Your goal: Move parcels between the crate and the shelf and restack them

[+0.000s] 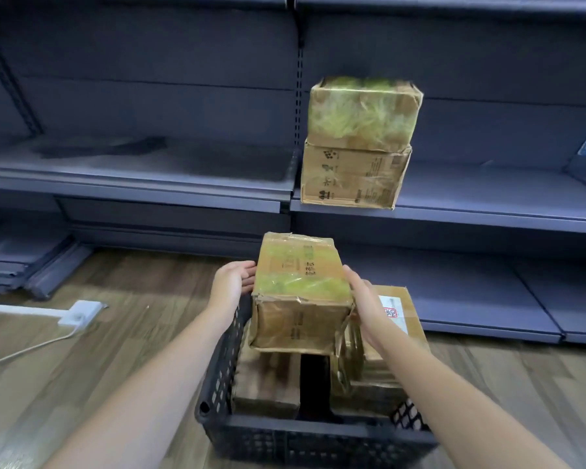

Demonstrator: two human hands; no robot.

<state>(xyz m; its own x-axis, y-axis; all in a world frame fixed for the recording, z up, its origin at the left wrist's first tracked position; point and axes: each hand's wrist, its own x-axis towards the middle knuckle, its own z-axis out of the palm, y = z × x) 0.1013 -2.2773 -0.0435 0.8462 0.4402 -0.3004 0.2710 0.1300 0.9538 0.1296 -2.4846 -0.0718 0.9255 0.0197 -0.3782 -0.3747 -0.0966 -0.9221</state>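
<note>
A taped cardboard box (300, 292) with yellow-green tape sits high on the other boxes in a black plastic crate (305, 441) on the floor. My left hand (234, 282) presses its left side with fairly straight fingers. Against its right side lies my right hand (362, 306), fingers straight along the box. Two more cardboard boxes are stacked on the grey shelf: the upper one (362, 110) wrapped in yellow-green tape, the lower one (352, 177) printed with dark text.
Several other boxes fill the crate, one with a white label (393, 313) at the right. Dark grey shelving (142, 177) runs across the back. A white power strip (78, 313) and cable lie on the wooden floor at left, beside stacked shelf boards (21, 262).
</note>
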